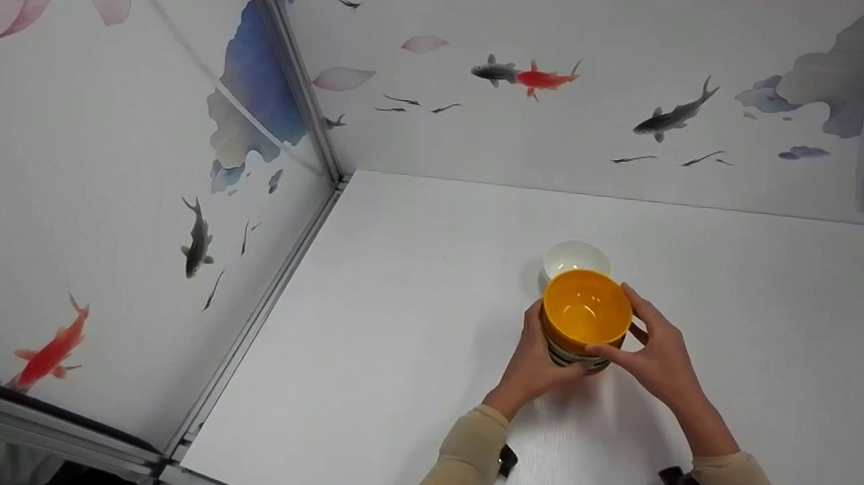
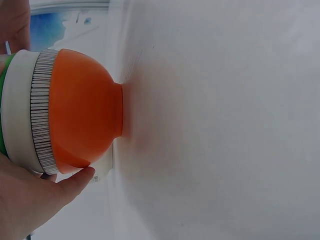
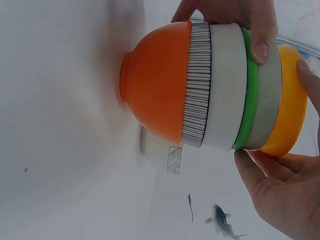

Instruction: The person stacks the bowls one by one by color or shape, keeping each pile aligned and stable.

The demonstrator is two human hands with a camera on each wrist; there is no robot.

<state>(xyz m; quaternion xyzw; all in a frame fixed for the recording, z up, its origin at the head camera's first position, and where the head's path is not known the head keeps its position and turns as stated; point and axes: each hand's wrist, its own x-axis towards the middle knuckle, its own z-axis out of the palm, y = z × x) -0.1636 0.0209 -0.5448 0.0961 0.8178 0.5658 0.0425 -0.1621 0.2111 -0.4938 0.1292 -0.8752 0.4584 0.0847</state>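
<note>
Several nested bowls form a stack: an orange bowl (image 3: 157,82) at the bottom, then striped-rim, white, green and grey bands, with a yellow bowl (image 1: 587,307) on top. My left hand (image 1: 536,366) grips the stack's side; in the left wrist view its thumb and palm lie along the orange and white bowls. My right hand (image 1: 655,354) holds the yellow bowl, thumb at its near rim, fingers around the far right side. The orange bowl's foot is right at the white table in both wrist views. Inside, the yellow bowl is bare.
A white bowl (image 1: 577,256) stands just behind the stack, partly hidden by it. The white table (image 1: 368,328) meets a printed back wall (image 1: 585,147) and a left wall (image 1: 123,219) with fish pictures. A metal frame edge (image 1: 251,314) runs along the left.
</note>
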